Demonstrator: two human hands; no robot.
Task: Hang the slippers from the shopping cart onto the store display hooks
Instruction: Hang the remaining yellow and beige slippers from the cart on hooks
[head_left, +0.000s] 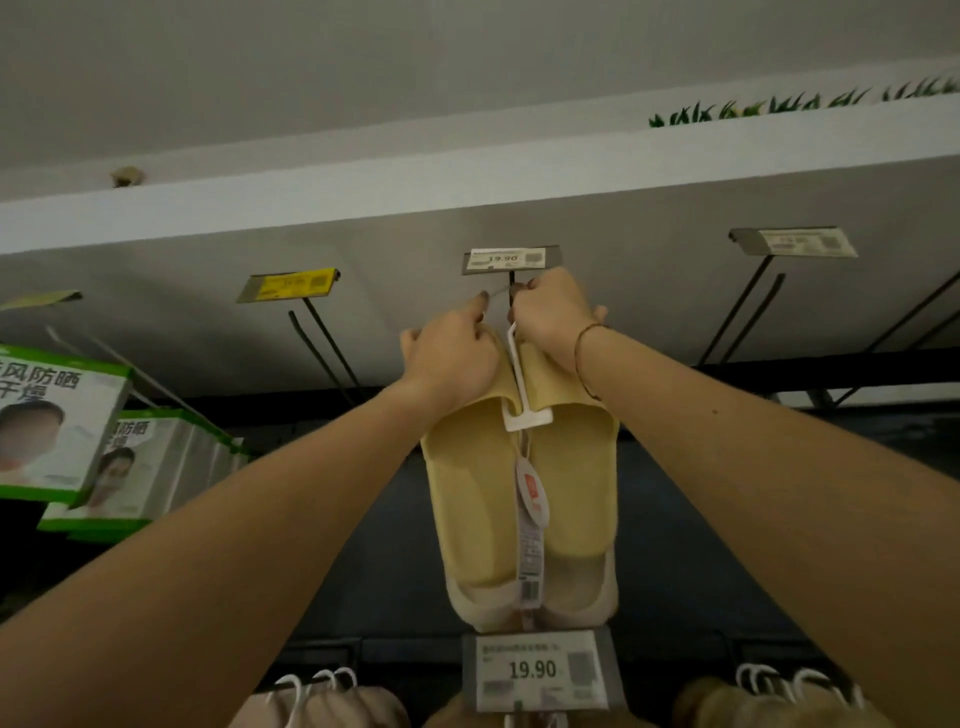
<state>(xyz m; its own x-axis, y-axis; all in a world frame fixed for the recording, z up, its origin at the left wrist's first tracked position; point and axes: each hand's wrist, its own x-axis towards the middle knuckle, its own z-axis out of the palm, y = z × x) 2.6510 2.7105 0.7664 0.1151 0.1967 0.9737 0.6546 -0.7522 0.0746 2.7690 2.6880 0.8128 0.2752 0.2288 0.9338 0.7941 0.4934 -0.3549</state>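
Overhead, both hands grip yellow slippers at display hook.

The top of the white plastic hanger is covered by the right hand and left hand. Toe ends of the pale yellow foam slippers likewise hidden. Grey-framed price label print blurred, unreadable. Beige slippers cut by bottom edge.

Two bare forearms, no sleeves in view. Left hand has dark polish on a fingernail. Right hand wears a thin cord bracelet at the wrist.
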